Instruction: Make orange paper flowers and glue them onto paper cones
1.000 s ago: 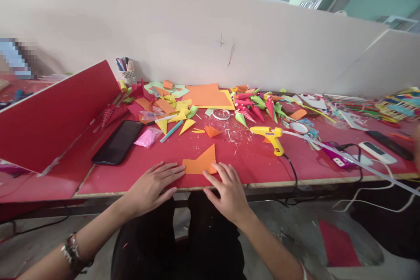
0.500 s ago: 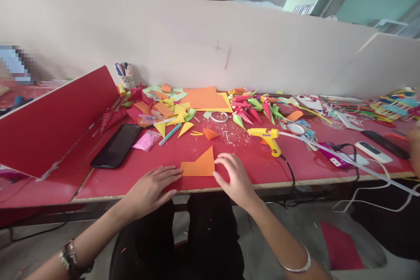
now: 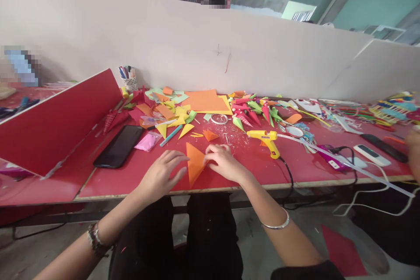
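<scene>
- One orange paper (image 3: 194,162), triangular in outline, is between the two hands, at the near side of the counter (image 3: 243,170).
- It should handle as light and fairly stiff, easy to crease or bend and not very slippery; its side edges look the best places to take hold, pinched gently.
- The right hand (image 3: 223,162) appears to pinch its right edge between thumb and fingers.
- The left hand (image 3: 166,170) is loosely bent and grasps nothing, fingertips just beside the left edge; whether they touch it I cannot tell.
- Just beyond the right hand lies one small orange piece (image 3: 210,135), with one white ring (image 3: 218,118) farther out.
- Beyond the left hand are one blue stick (image 3: 171,135) and one pink packet (image 3: 147,141); one phone (image 3: 118,146) lies to its left.
- One yellow glue gun (image 3: 265,141) lies right of and beyond the right hand.
- Farthest out from both hands are one large orange sheet (image 3: 202,99) and a pile of paper cones (image 3: 252,111), too overlapped to count.
</scene>
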### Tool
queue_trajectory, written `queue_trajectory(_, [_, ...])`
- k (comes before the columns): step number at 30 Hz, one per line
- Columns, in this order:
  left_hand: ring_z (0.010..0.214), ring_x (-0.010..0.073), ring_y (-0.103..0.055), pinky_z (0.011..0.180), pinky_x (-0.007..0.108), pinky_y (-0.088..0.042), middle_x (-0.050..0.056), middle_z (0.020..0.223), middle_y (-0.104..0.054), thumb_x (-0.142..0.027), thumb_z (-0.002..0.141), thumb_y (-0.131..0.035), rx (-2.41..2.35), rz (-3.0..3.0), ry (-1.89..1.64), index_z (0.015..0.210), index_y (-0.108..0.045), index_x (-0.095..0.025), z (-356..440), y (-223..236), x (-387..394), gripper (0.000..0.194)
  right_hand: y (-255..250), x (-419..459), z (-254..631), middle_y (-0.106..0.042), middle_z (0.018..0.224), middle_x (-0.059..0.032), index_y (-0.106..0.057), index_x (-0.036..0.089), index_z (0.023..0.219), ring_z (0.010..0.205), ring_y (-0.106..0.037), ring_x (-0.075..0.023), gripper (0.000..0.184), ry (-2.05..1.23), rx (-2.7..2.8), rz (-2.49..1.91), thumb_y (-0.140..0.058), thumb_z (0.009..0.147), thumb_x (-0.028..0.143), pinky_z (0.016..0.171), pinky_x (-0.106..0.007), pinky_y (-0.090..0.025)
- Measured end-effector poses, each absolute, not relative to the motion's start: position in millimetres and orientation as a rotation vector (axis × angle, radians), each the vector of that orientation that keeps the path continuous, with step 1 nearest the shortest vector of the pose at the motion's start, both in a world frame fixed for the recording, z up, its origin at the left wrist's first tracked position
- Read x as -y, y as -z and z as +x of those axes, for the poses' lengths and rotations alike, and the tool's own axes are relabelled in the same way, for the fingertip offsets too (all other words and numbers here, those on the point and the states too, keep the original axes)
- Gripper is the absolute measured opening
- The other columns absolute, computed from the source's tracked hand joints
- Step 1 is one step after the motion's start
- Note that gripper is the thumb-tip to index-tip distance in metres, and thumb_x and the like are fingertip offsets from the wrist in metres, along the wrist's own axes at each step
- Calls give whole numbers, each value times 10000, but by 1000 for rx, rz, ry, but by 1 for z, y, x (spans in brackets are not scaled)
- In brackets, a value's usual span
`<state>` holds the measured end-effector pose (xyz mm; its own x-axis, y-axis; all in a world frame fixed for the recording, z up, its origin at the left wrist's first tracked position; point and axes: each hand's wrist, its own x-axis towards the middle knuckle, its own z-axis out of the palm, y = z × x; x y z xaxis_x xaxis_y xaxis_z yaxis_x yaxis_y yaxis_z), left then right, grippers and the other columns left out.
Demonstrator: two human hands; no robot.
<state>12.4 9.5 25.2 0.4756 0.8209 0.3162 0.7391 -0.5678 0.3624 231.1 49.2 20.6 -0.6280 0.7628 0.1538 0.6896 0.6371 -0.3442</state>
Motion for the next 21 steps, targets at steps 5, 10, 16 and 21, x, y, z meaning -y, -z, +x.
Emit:
queue_trajectory(5, [913, 180, -505, 806, 318, -406, 65, 1000, -550, -245, 835, -399, -1253, 2733, -400, 1032, -557, -210, 37, -11, -25, 255, -9, -63, 235, -489, 1008, -44, -632, 191, 683, 963, -452, -164, 262, -472, 2455, -1100, -443, 733, 18, 837, -310, -341])
queue_trajectory(10, [898, 182, -514, 766, 291, -434, 76, 962, -528, -207, 829, -391, -1383, 2718, -206, 1058, -526, -178, 55, 2, -28, 267, 7, -77, 242, -585, 787, -14, -629, 178, 755, 791, -550, -118, 347, -950, 2169, -1147, -316, 756, 28, 762, -254, -404])
queue_trajectory(16, [813, 177, -553, 698, 276, -452, 76, 892, -539, -165, 841, -347, -1610, 2647, -47, 1064, -499, -137, 69, 7, -27, 271, 17, -71, 240, -635, 826, -27, -593, 169, 806, 779, -577, -149, 176, -1060, 1915, -1275, -455, 774, 273, 715, -260, -420])
queue_trajectory(21, [806, 197, -569, 695, 313, -463, 97, 888, -549, -111, 838, -321, -1640, 2713, 61, 1125, -463, -96, 75, 14, -29, 321, 18, -58, 236, -643, 748, 4, -550, 196, 858, 649, -563, -124, 152, -958, 1899, -1381, -432, 788, 262, 675, -251, -393])
